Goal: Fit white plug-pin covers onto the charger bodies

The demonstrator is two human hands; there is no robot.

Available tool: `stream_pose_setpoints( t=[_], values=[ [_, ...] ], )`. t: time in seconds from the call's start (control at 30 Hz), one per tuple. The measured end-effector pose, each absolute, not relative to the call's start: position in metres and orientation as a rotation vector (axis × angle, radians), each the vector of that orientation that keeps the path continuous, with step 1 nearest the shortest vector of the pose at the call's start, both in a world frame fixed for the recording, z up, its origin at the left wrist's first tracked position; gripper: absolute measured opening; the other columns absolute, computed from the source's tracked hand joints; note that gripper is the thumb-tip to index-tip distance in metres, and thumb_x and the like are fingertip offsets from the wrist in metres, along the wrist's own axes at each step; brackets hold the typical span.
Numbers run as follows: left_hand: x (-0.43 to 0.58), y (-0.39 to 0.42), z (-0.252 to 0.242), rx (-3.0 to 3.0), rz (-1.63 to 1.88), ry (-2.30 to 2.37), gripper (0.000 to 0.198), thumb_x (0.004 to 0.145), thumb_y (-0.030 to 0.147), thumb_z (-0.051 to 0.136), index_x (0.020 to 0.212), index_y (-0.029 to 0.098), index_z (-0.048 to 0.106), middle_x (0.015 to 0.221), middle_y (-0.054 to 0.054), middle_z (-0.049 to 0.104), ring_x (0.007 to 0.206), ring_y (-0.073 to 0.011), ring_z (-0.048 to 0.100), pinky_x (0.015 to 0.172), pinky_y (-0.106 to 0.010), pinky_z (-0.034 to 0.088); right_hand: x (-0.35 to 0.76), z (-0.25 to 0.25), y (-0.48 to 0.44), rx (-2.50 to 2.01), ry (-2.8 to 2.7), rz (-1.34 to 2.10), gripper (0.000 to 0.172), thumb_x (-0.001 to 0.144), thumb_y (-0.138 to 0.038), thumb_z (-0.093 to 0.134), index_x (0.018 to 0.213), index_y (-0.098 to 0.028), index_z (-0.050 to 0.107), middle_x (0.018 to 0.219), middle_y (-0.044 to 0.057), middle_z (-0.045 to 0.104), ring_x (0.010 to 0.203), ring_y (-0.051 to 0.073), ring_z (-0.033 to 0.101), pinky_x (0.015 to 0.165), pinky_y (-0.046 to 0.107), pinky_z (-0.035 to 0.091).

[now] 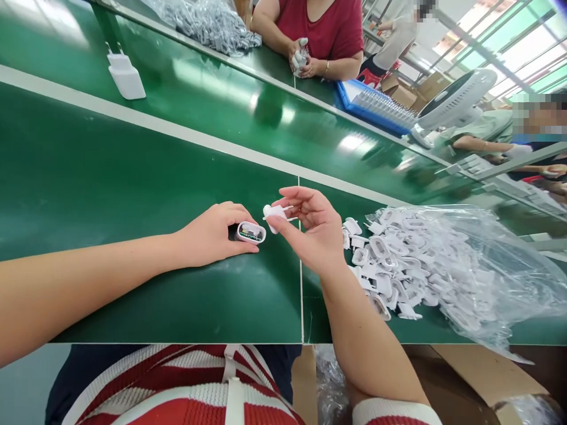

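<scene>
In the head view, my left hand [217, 235] is closed around a white charger housing [251, 232]. Its open end faces me and shows a circuit board inside. Just to the right, my right hand [312, 227] pinches a white plug cap [275, 216] between thumb and fingers, with its two pins pointing right. A small gap separates the cap from the housing. Beside my right forearm lies a heap of similar white plug caps [394, 260], partly spilling from a clear plastic bag [509, 271].
An assembled white charger [127, 77] lies on the green belt [199, 88] beyond the pale strip. Across it, a person in a red top [334, 29] handles small parts beside a blue tray [376, 109]. A fan [460, 97] stands at the right. Cardboard boxes [487, 366] sit below the table edge.
</scene>
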State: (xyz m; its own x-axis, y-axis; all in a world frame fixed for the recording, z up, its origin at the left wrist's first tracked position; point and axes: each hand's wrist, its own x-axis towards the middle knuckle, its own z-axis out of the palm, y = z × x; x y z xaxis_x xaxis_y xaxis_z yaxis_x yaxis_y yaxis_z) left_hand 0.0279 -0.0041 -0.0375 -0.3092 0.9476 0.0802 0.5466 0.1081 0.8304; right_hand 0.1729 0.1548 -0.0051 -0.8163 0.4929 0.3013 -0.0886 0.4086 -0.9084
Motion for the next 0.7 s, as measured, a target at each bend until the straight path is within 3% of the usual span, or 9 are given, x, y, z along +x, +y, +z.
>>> stream_pose_setpoints(
  t=[0.13, 0.23, 0.5, 0.7],
  values=[
    [0.025, -0.002, -0.04, 1.463, 1.087, 1.9, 0.031, 0.077, 0.051, 0.079, 0.099, 0.029, 0.078, 0.108, -0.003, 0.071, 0.103, -0.0271, 0.063, 0.088, -0.039, 0.05, 0.179, -0.002, 0.147, -0.356, -2.295, 1.151, 0.021, 0.079, -0.03, 0.084, 0.096, -0.026, 0.073, 0.095, 0.0, 0.077, 0.084, 0.017, 0.072, 0.083, 0.035, 0.061],
    [0.024, -0.001, -0.041, 1.427, 1.096, 1.887, 0.025, 0.079, 0.049, 0.077, 0.091, 0.028, 0.077, 0.104, -0.002, 0.071, 0.102, -0.0271, 0.063, 0.086, -0.039, 0.05, 0.178, -0.004, 0.141, -0.268, -2.448, 0.919, 0.012, 0.085, -0.028, 0.079, 0.096, -0.027, 0.075, 0.093, -0.001, 0.079, 0.083, 0.018, 0.072, 0.08, 0.034, 0.06],
    [0.023, 0.0, -0.048, 1.474, 1.121, 1.879, 0.022, 0.08, 0.047, 0.076, 0.091, 0.028, 0.077, 0.103, -0.002, 0.069, 0.099, -0.0257, 0.062, 0.082, -0.037, 0.05, 0.173, -0.015, 0.136, -0.095, -2.536, 0.652, 0.013, 0.095, -0.023, 0.068, 0.105, -0.029, 0.074, 0.098, 0.0, 0.08, 0.089, 0.019, 0.071, 0.081, 0.036, 0.057],
    [0.024, 0.001, -0.047, 1.458, 1.101, 1.898, 0.025, 0.079, 0.049, 0.075, 0.09, 0.027, 0.078, 0.102, -0.003, 0.069, 0.098, -0.0264, 0.063, 0.079, -0.037, 0.05, 0.175, -0.013, 0.131, -0.125, -2.467, 0.617, 0.012, 0.094, -0.025, 0.069, 0.104, -0.03, 0.074, 0.096, 0.0, 0.08, 0.085, 0.019, 0.071, 0.078, 0.037, 0.058]
  ],
)
